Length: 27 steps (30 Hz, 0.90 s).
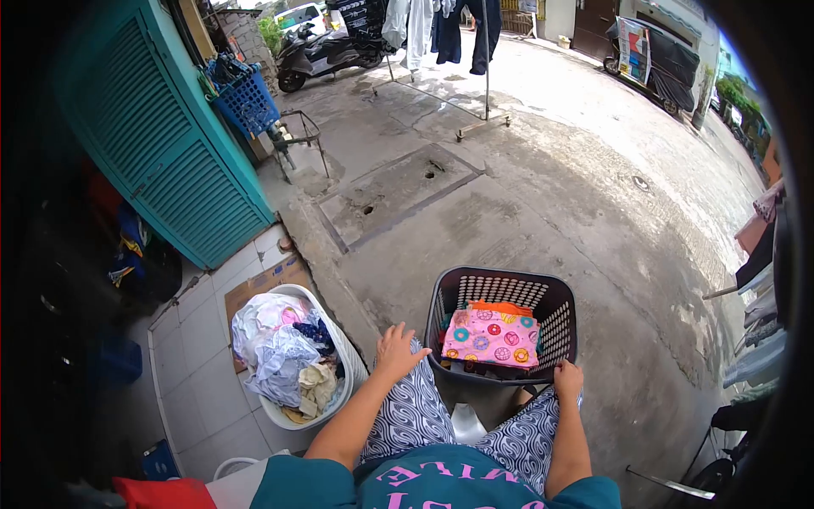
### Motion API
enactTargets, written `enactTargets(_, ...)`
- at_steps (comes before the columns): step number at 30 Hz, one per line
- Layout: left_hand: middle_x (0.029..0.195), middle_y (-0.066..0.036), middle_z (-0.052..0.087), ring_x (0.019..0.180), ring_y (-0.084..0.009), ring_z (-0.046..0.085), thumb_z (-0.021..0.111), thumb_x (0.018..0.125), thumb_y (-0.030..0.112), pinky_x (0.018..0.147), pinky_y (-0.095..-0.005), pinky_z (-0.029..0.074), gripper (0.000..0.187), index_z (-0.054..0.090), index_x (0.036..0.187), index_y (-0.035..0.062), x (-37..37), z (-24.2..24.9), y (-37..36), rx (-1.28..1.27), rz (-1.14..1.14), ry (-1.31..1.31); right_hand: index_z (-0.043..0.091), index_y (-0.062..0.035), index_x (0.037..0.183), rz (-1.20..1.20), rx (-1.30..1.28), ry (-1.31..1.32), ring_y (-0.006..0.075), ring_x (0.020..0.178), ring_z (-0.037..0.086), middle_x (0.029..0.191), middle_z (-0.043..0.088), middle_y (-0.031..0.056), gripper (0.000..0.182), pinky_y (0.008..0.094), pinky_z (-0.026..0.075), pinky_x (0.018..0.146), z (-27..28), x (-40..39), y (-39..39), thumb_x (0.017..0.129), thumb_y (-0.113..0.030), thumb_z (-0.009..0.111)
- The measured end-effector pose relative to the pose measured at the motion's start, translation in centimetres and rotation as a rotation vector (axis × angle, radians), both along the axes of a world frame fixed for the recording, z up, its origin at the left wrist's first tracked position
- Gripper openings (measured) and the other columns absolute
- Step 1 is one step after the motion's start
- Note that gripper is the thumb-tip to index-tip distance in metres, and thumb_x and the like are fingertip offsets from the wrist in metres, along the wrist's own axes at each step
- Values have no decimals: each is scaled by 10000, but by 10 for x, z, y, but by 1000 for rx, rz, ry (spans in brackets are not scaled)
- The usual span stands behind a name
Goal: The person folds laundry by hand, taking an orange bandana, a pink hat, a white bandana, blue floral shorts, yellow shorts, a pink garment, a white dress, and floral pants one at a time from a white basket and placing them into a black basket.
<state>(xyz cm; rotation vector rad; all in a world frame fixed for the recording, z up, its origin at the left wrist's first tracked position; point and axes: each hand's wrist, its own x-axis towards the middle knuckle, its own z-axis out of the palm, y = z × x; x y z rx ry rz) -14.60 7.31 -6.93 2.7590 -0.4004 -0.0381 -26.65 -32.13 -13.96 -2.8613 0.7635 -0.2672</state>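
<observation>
A dark plastic laundry basket stands on the concrete in front of my knees, with a folded pink patterned cloth and an orange piece on top inside. My right hand grips the basket's near rim at its right corner. My left hand rests flat, fingers apart, on my left knee, just left of the basket and holding nothing. My patterned trousers and teal shirt fill the bottom of the view.
A white basket full of crumpled laundry sits on the tiles to my left. Teal louvered doors and a blue crate stand at left. A drying rack with hung clothes and a scooter are farther out.
</observation>
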Motion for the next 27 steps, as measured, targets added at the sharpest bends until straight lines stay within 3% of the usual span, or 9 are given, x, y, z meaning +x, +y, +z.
enactTargets(2,1413,-165,182,1274,-393,207,600,726,460,966,-521,293,755,335,1319,75,-21,24,1,142,-14,118,618,-74,792,2,36,56,315,759,565,769,628,123,158,421,442,670,1,-2,-4,745,-196,529)
enactTargets(6,1435,-209,-9,1280,-463,119,595,721,474,961,-538,301,887,176,1372,41,-64,27,27,101,-116,141,613,-84,849,24,102,122,328,795,570,822,623,135,182,417,452,705,5,-3,-8,780,-222,516)
enactTargets(8,1416,-252,70,1259,-448,218,559,733,538,950,-517,324,910,161,1373,27,-78,23,45,51,-53,135,609,-80,860,46,104,157,326,811,570,835,625,129,186,416,450,711,4,-1,-12,782,-223,519)
enactTargets(10,1352,-284,252,1205,-404,354,496,739,628,908,-448,389,949,135,1380,28,-78,37,70,-138,133,676,612,-81,862,44,124,182,326,822,570,829,627,129,184,415,449,715,6,0,-12,781,-219,520)
enactTargets(12,1177,-243,498,969,-327,572,422,759,670,782,-324,468,839,396,1278,12,-61,34,110,-162,79,1269,615,-83,864,31,138,204,326,833,570,822,629,129,183,414,448,719,7,3,-11,780,-215,520)
enactTargets(13,1087,-181,569,812,-297,618,482,793,554,739,-335,478,639,540,1138,20,-60,20,131,-260,75,1202,608,-74,876,38,149,221,321,843,566,860,622,130,180,408,445,732,8,3,-10,781,-198,518)
enactTargets(17,1184,-134,472,1059,-276,488,642,713,313,859,-351,406,549,468,1164,53,-58,-32,199,93,479,145,580,-34,916,64,162,9,287,870,556,1003,578,116,173,377,438,767,12,0,-10,780,-113,509)
enactTargets(21,1082,-106,449,1052,-290,430,660,692,283,866,-407,351,512,467,1116,70,-64,-83,227,171,642,-102,553,-5,952,79,260,-127,247,901,546,1078,528,103,188,349,433,781,7,8,-17,778,-51,499)
enactTargets(27,1130,-96,449,1063,-267,432,641,687,208,885,-387,334,479,463,1112,76,-38,-60,265,96,754,-227,553,-7,980,329,532,-306,187,876,549,1032,544,103,212,275,435,753,3,45,6,783,25,477)
